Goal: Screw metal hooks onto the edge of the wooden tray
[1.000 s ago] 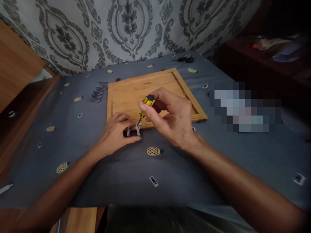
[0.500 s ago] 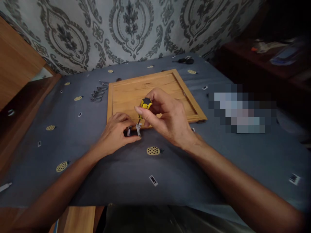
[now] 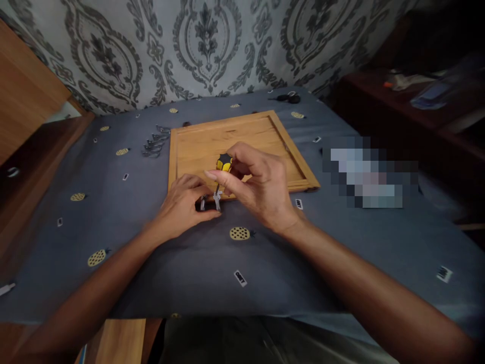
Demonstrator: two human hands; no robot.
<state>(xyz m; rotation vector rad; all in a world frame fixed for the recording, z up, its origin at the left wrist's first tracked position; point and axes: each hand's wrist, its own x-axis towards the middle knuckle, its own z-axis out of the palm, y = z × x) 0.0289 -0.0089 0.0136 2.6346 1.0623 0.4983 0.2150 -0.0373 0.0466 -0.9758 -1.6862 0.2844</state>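
Between the thumb and fingers of my right hand is a yellow and black screwdriver. Its shaft points down and its tip meets a small silver metal fitting with two upright arms, perhaps a hinge. My left hand steadies this fitting, thumb in front and fingers curled behind. Both hands are over the near edge of a framed wooden panel lying flat. Whether the fitting touches the panel is hidden by my fingers, as is the screw.
Several dark metal pieces lie in a row left of the panel. A black-handled tool rests near the back edge of the blue patterned cloth. A blurred-out object is at the right. A wooden cabinet stands at the left.
My right thumb has slid a little left across the screwdriver handle, and the handle has turned and tilted slightly. My left hand stays around the metal fitting. The view has shifted slightly.
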